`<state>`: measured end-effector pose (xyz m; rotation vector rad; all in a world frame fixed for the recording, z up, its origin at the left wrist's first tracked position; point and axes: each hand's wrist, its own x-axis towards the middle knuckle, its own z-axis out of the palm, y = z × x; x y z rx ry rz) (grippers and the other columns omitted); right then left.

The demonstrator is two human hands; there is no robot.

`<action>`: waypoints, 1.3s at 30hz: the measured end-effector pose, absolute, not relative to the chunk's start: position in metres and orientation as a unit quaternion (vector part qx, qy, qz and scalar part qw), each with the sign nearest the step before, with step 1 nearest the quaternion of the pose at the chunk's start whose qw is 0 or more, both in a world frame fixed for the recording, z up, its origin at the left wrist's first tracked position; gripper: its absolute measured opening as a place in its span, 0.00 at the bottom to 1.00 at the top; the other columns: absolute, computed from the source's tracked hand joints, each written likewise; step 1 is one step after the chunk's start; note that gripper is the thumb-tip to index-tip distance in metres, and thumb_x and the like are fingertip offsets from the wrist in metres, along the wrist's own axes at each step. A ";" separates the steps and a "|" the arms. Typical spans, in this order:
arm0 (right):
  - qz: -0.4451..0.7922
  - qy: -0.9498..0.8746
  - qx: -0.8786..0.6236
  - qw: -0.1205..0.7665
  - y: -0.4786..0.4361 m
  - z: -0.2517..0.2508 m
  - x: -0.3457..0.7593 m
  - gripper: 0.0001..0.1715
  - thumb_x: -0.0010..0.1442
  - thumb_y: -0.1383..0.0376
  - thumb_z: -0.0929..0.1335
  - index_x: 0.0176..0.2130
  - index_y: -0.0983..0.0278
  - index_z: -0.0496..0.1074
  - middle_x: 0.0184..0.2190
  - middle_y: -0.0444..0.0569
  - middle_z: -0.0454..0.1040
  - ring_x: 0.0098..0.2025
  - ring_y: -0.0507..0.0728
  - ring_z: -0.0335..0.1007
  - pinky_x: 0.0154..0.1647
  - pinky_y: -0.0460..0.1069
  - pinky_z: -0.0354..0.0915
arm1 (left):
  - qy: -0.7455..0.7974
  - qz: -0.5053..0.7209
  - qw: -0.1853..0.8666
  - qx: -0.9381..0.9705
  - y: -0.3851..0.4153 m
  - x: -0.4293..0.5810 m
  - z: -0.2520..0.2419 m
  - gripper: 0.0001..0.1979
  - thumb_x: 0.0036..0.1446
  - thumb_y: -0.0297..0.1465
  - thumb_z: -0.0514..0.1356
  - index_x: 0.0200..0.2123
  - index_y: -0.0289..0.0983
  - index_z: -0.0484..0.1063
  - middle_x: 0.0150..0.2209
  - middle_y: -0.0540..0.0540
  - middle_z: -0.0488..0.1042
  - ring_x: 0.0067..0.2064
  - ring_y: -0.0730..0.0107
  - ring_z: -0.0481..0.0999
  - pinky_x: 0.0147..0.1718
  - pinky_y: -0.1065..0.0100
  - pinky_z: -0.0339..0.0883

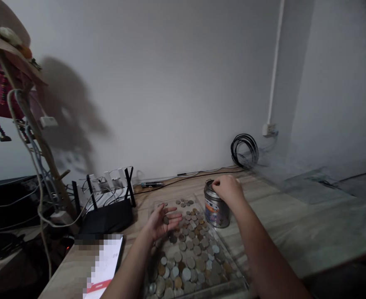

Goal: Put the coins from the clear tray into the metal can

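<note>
A clear shallow tray (pixel 229 265) on the wooden table holds several coins (pixel 190 253), silver and brown, spread flat. My left hand (pixel 162 220) hovers palm up over the tray's far left part, fingers spread, with a coin or two lying on the palm. My right hand (pixel 228 189) is pinched together at the top of a small metal tin (pixel 215 211) that stands just right of the tray. What the fingertips pinch is too small to make out.
A black router (pixel 108 216) with upright antennas sits left of the tray, cables behind it. A phone (pixel 103 265) lies at the near left. A coiled black cable (pixel 244 150) rests against the wall. A wooden stand (pixel 30 124) with wires rises at the left.
</note>
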<state>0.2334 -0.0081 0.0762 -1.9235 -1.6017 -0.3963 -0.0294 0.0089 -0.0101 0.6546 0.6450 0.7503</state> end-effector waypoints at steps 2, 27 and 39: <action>-0.194 -0.606 -0.694 0.337 -0.012 0.079 0.222 0.14 0.49 0.62 0.64 0.34 0.61 0.75 0.31 0.52 0.73 0.37 0.59 0.65 0.36 0.51 0.56 | 0.294 0.358 0.832 0.305 0.008 -0.029 -0.008 0.29 0.56 0.43 0.47 0.53 0.26 0.55 0.41 0.30 0.70 0.43 0.57 0.72 0.37 0.65 0.65; -0.134 -0.599 -0.699 0.367 -0.011 0.077 0.237 0.13 0.49 0.62 0.62 0.32 0.60 0.75 0.31 0.49 0.74 0.32 0.56 0.67 0.29 0.47 0.57 | 0.412 0.419 0.658 0.471 0.019 -0.019 -0.033 0.25 0.53 0.47 0.47 0.38 0.31 0.69 0.26 0.42 0.70 0.31 0.65 0.70 0.33 0.68 0.59; -0.174 -0.655 -0.599 0.427 -0.011 0.077 0.223 0.16 0.53 0.62 0.61 0.38 0.64 0.73 0.36 0.52 0.73 0.39 0.58 0.66 0.40 0.51 0.59 | 0.463 0.486 0.432 0.603 0.021 -0.025 -0.033 0.02 0.42 0.29 0.57 0.21 0.38 0.68 0.31 0.41 0.71 0.52 0.54 0.60 0.51 0.62 0.47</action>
